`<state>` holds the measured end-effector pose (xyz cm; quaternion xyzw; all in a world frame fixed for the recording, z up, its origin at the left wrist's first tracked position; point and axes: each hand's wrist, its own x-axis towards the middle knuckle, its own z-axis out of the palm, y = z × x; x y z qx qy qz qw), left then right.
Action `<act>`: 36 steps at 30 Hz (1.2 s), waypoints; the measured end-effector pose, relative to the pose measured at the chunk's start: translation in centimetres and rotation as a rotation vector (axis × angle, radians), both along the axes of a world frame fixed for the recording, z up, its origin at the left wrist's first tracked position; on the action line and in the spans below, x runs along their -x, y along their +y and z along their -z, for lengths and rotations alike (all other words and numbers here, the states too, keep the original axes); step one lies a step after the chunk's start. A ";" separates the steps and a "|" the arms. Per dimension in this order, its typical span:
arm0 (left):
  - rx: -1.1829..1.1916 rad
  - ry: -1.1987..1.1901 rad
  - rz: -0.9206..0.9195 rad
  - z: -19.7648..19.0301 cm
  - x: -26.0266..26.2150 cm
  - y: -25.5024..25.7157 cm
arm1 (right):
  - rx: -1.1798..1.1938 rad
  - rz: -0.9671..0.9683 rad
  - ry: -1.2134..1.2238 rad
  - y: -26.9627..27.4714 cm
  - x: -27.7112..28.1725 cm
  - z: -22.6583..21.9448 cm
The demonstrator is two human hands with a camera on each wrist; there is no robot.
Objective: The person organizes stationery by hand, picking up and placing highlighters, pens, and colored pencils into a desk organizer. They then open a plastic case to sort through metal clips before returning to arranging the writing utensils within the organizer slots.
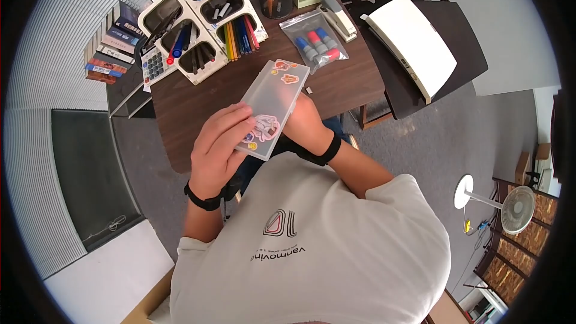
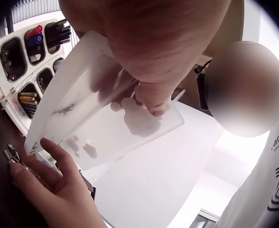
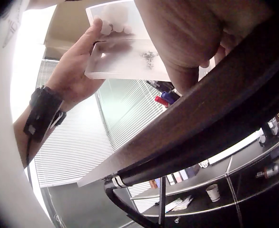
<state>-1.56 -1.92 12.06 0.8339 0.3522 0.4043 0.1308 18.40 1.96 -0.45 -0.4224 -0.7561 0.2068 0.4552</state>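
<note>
A translucent case (image 1: 282,93) with stickers hangs tilted over the desk's front edge. My left hand (image 1: 219,144) grips its near end, fingers across the sticker side. In the left wrist view, the case (image 2: 65,111) stands partly open, lid and tray at an angle, with grey smudges inside; the thumb of my left hand (image 2: 163,42) lies on the inner side. Beside the far end is my right hand (image 2: 65,190), fingers bent, near small dark and metallic bits (image 2: 11,153); whether it pinches any is unclear. The case partly hides my right hand (image 1: 306,123) from above.
On the desk (image 1: 180,105) stand a pen organizer (image 1: 201,63), a black mesh cup (image 1: 276,6) with orange scissors, a bag of markers (image 1: 315,42) and a stapler (image 1: 338,18). A small light piece (image 1: 308,90) lies right of the case. A white box (image 1: 414,48) sits on a chair.
</note>
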 end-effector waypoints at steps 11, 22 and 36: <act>-0.128 0.004 0.157 2.4 -0.4 -0.7 | -0.050 -0.007 0.045 -0.2 -0.2 0.6; -0.285 -0.199 -0.267 5.9 2.6 -1.9 | 0.010 0.007 -0.056 -0.4 0.1 -1.6; 0.048 -0.867 -0.848 8.2 6.3 -0.8 | -0.025 0.019 -0.077 -0.4 0.5 -2.1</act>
